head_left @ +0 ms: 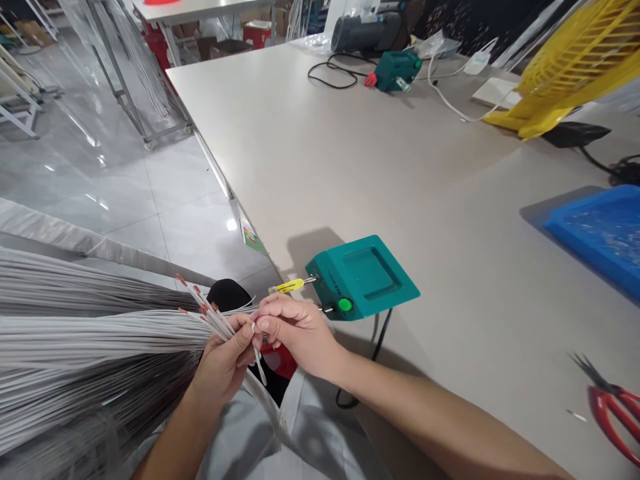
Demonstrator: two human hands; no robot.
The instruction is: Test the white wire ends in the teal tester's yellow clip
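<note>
The left hand (225,363) curls round a bunch of pale wires (219,323) with reddish ends, its thumb pressed against the fingers, while the right hand (297,327) pinches a small whitish bit at the bunch between thumb and forefinger, the other fingers bent close; what lies beneath those fingertips is hidden. All this is in the air, just off the left edge of the table (345,153), so if either pinch slackens, a wire could drop past that edge to the floor. The bunch's loose ends fan out right beside the long bundle of wires (100,340), and could snag or mix with it if the left wrist turns. Just beyond the hands, at the same edge, sits a teal box (370,273) with a yellow-sleeved clip (290,286) sticking out over the side; a careless knuckle might knock the clip, and a tug on the black cord (383,333) hanging there could drag the box. Farther off, by the right edge, the blue tray (595,230) seems out of harm's way.
</note>
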